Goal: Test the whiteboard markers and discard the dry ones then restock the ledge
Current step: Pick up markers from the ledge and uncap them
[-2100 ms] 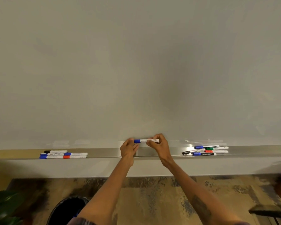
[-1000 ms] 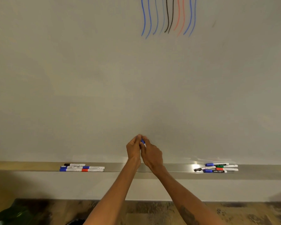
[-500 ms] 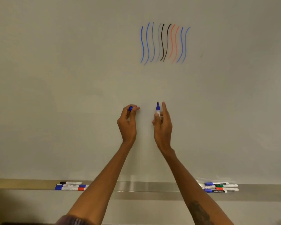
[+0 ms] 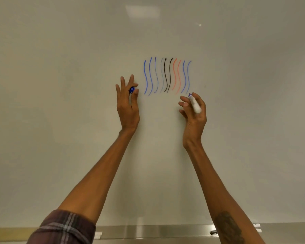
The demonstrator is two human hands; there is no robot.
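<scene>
Whiteboard [image 4: 60,103] fills the head view, wavy coloured lines [image 4: 167,76] at its centre. Left hand [image 4: 128,106], fingers fanned upward, pinches a blue cap [image 4: 131,90] just left of the lines; right hand [image 4: 194,115] curls round the uncapped marker [image 4: 195,104], tip up, just under the rightmost line.

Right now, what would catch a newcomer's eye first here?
A row of wavy blue, black and red lines stands out in the middle of the whiteboard. Just below its right end, the right hand holds an uncapped marker; at its left end, the left hand pinches a blue cap.
</scene>
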